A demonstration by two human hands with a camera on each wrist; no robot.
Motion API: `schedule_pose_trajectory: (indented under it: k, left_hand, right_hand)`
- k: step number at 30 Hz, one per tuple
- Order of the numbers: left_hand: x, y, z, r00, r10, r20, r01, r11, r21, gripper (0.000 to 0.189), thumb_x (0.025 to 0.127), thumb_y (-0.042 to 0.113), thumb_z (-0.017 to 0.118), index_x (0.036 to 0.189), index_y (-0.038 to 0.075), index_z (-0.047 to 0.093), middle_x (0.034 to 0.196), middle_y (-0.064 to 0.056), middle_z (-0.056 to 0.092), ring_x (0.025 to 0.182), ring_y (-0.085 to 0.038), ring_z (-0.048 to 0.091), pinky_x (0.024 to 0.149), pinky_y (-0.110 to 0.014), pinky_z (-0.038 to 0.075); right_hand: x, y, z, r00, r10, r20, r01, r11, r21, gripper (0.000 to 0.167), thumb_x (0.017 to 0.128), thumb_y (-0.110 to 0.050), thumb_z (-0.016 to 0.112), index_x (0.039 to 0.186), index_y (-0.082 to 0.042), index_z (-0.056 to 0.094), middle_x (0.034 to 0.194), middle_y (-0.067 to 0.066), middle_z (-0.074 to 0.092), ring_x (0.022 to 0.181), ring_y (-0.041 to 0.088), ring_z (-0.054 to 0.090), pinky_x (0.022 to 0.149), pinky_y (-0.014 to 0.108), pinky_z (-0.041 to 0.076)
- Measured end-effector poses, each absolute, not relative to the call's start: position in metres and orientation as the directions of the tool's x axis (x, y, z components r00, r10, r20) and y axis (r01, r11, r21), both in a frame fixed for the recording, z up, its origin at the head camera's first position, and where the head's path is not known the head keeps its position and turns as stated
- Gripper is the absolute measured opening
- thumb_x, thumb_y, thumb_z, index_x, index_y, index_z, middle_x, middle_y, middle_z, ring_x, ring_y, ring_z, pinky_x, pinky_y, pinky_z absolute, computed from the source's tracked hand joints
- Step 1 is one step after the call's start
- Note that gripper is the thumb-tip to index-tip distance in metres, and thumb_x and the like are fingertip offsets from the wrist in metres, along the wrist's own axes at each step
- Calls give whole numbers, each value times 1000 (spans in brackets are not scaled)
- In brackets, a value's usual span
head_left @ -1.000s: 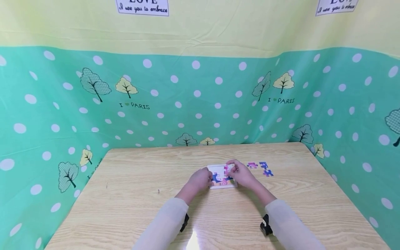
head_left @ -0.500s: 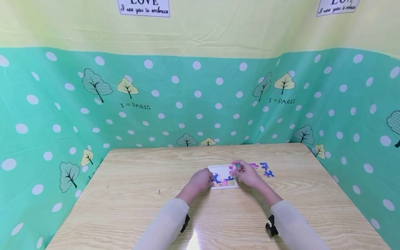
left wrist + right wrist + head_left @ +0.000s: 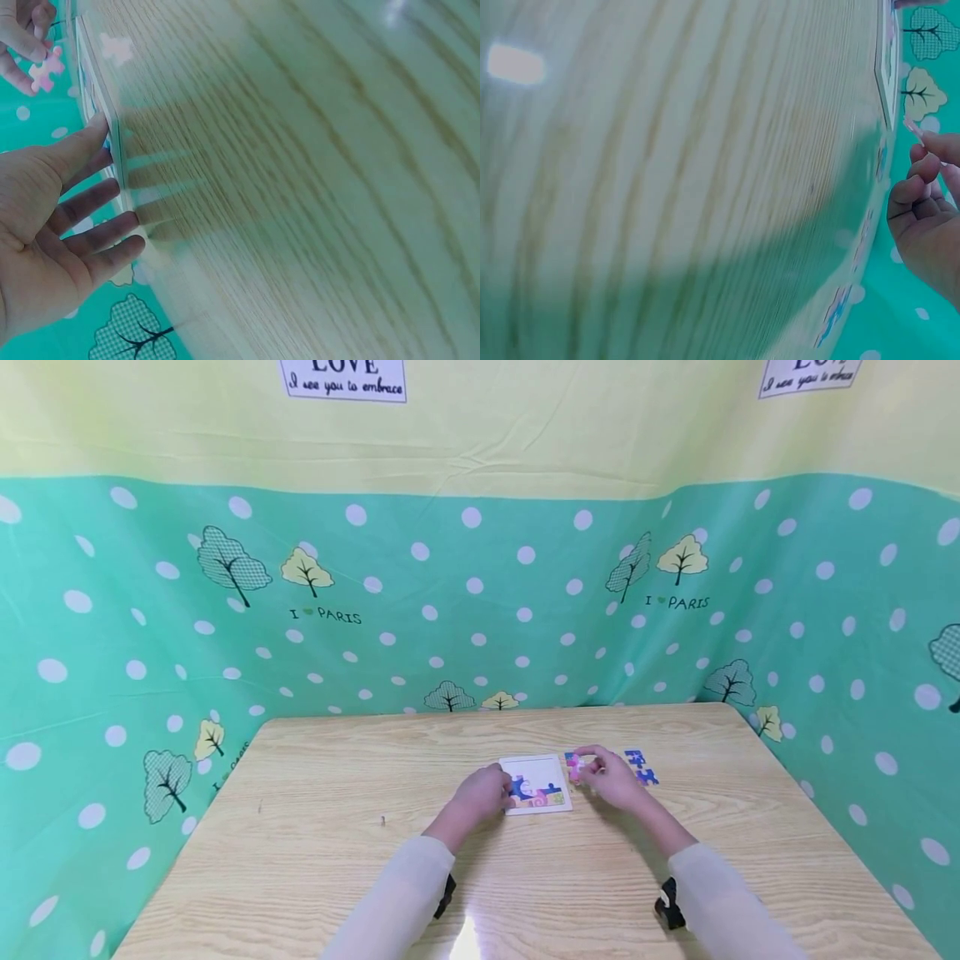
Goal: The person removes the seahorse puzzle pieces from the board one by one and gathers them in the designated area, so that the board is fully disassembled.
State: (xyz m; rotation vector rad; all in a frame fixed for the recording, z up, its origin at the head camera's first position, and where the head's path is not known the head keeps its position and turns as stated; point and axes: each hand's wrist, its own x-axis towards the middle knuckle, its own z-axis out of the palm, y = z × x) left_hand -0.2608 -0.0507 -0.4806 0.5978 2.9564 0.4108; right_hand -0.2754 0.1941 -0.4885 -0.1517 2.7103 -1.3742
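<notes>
A white puzzle tray (image 3: 538,772) lies flat on the table, its lower part filled with joined jigsaw pieces in blue, pink and orange. At its left edge rests my left hand (image 3: 482,792). In the left wrist view the thumb and fairly straight, spread fingers of this left hand (image 3: 67,210) touch the tray's edge (image 3: 112,124). Just right of the tray, my right hand (image 3: 617,779) pinches a pink jigsaw piece (image 3: 574,767) between thumb and fingers. The right wrist view shows that piece (image 3: 913,127) nearly edge-on, held above the table.
Loose blue and purple puzzle pieces (image 3: 646,777) lie right of my right hand. A blue-teal piece (image 3: 569,756) sits close to the tray's right edge. A polka-dotted green curtain (image 3: 450,610) hangs behind the wooden table (image 3: 360,877).
My right hand has moved right, carrying the pink jigsaw piece from over the tray's right side to beyond its right edge. My left hand has stayed at the tray's left edge.
</notes>
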Motion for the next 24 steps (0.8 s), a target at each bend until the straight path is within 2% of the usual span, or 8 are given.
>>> schedule_pose_trajectory:
  k: [16,24]
  left_hand:
    - [-259,-51,-478,-923,382,-47,352,887,297,16,84,23,70,76,12,61,77,3,46,66,-10,43,61,-20,43]
    - [-258,-51,-478,-922,386,-39,359,886,294,16,83,24,71,76,12,61,78,4,47,66,-9,43,62,-21,45]
  right_hand:
    - [-272,217,-486,-993,-107,-46,-33,635,-772,43,90,-15,60,131,-7,49,85,7,52,67,15,47,51,20,43]
    - [-272,227,-491,-993,-119,-20,-59,625,-778,42,89,-10,59,130,-3,50,84,8,51,67,14,48,53,21,45]
